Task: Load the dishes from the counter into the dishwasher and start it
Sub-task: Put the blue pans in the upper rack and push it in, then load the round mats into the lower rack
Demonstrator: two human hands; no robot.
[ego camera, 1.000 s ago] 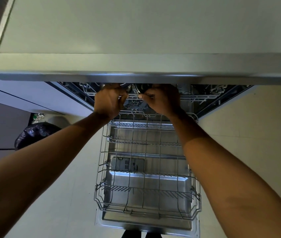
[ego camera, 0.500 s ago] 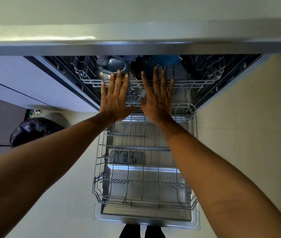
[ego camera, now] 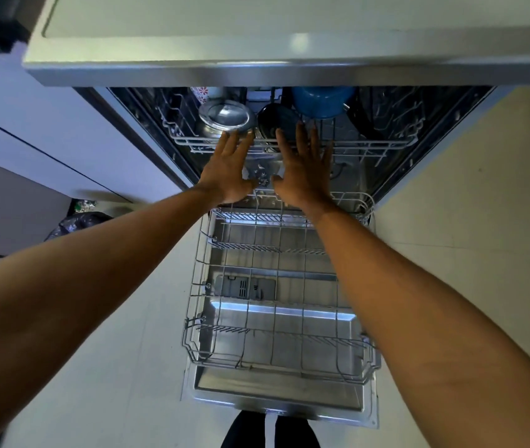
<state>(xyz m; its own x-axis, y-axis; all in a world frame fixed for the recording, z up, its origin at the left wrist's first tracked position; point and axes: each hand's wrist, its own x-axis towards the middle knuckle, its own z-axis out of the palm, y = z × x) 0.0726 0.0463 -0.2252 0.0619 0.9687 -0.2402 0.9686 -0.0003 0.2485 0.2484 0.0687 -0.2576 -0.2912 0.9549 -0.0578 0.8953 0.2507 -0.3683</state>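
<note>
Two hands reach forward side by side, from where the person stands at the open dishwasher [ego camera: 435, 130]. The left hand [ego camera: 229, 169] is spread flat with its fingers straight and holds nothing, and its fingertips lie over the front edge of the upper rack [ego camera: 373, 144]. The right hand [ego camera: 302, 171] is just beside it, equally flat and empty, with its fingertips over the same front edge. Whether either hand actually presses the wire I cannot tell.

The upper rack sits inside the machine, below the front edge of the surface [ego camera: 257, 30]. Near the rack's front left a steel bowl [ego camera: 224, 116] shows its round shiny face, just beyond the left fingertips. A patterned cup [ego camera: 200, 93] stands behind it, toward the back left corner. A black bowl [ego camera: 276, 122] leans at the front middle, close to the right hand's fingers, and a blue pot [ego camera: 321, 100] sits behind that, toward the back.

The lower rack [ego camera: 199, 286] is drawn out over the lowered door [ego camera: 276, 397], beneath both forearms. A black bag [ego camera: 76, 223] rests on the floor [ego camera: 451, 237] to the left of the machine
</note>
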